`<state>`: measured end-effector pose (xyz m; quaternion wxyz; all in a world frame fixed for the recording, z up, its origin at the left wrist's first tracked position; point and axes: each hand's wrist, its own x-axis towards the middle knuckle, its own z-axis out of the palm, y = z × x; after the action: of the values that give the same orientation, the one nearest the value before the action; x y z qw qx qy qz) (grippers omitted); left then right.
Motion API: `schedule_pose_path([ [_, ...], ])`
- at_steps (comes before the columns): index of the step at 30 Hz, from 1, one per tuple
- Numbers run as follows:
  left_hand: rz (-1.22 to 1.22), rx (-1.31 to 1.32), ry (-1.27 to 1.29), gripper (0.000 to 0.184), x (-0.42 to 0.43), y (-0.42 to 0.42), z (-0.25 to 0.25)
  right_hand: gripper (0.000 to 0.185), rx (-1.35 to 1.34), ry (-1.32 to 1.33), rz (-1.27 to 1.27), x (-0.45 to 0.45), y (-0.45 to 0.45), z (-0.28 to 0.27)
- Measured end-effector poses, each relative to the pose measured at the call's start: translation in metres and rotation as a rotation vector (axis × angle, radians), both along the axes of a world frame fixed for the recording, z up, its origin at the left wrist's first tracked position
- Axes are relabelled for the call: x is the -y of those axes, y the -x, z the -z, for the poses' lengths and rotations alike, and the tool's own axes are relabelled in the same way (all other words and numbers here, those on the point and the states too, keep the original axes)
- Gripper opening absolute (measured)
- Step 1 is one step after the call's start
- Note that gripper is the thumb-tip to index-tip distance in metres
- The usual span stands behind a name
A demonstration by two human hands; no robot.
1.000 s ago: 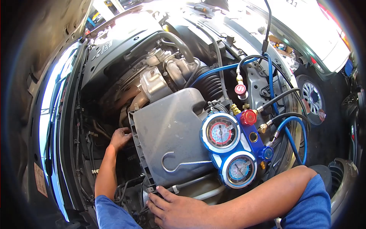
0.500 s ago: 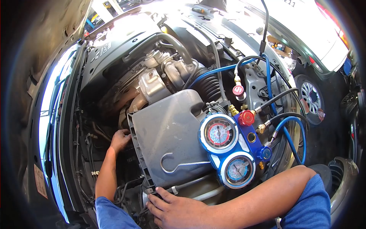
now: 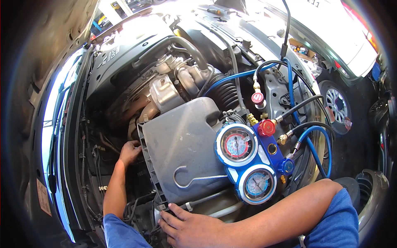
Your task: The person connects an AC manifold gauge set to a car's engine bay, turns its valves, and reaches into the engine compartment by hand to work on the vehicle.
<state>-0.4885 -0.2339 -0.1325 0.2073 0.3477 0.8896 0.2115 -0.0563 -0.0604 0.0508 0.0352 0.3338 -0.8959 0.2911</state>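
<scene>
My left hand (image 3: 130, 151) is low in the engine bay, at the left side of the grey air filter box (image 3: 182, 140). Its fingers are bent together and their tips are partly hidden, so what they hold cannot be made out. Near the box's bottom corner, my right hand (image 3: 186, 226) lies palm down with its fingers spread, fingertips beside a small bracket. A blue manifold gauge set (image 3: 252, 163) rests over the right part of the box. Its metal hook (image 3: 182, 184) lies across the lid.
Blue and black hoses (image 3: 292, 89) loop at the right. Behind the box are a metal heat shield (image 3: 165, 93) and a ribbed duct (image 3: 226, 93). The raised hood (image 3: 25, 103) borders the left. A wheel (image 3: 337, 106) and another vehicle (image 3: 326, 31) stand beyond the fender.
The box and gauge set have shifted slightly left in the view. My left hand keeps its place beside the box, and my right hand still lies spread near the bottom corner.
</scene>
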Motion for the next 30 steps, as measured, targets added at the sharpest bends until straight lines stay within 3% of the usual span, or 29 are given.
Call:
schedule_pose_path([
  [30,0.033,-0.036,0.002,0.037,0.002,0.003,0.002,0.040,-0.005,0.003,-0.004,-0.001,0.000,-0.001],
])
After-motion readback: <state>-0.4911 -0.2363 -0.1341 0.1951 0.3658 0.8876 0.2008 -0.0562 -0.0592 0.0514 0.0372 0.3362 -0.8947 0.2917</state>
